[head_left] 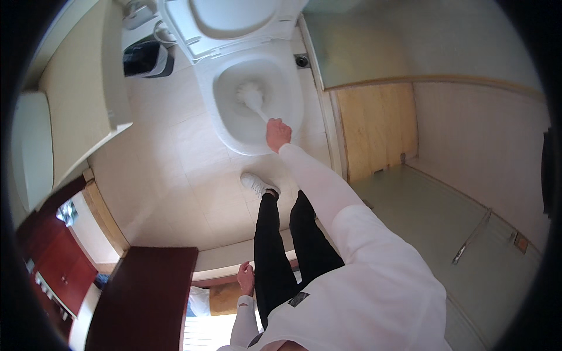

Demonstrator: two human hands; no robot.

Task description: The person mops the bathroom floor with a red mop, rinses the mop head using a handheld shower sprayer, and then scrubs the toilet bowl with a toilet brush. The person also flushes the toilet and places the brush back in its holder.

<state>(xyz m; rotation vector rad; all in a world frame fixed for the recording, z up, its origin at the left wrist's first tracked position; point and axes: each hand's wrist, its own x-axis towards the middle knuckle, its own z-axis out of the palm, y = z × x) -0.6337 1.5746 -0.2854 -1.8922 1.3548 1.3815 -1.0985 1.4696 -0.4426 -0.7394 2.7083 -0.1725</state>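
Observation:
My right hand is closed around the handle of a white toilet brush. The brush head is down inside the bowl of a white toilet, near its middle. Both the seat and the lid are raised. My right arm, in a white sleeve, stretches forward over the bowl's front rim. Low by my left thigh hangs my left hand, with its fingers curled; whether something is inside them is hidden.
A black bin with a liner stands left of the toilet. A cream cabinet juts in at the left. On the right are a glass shower panel and a floor drain. A dark red door stands behind at the left.

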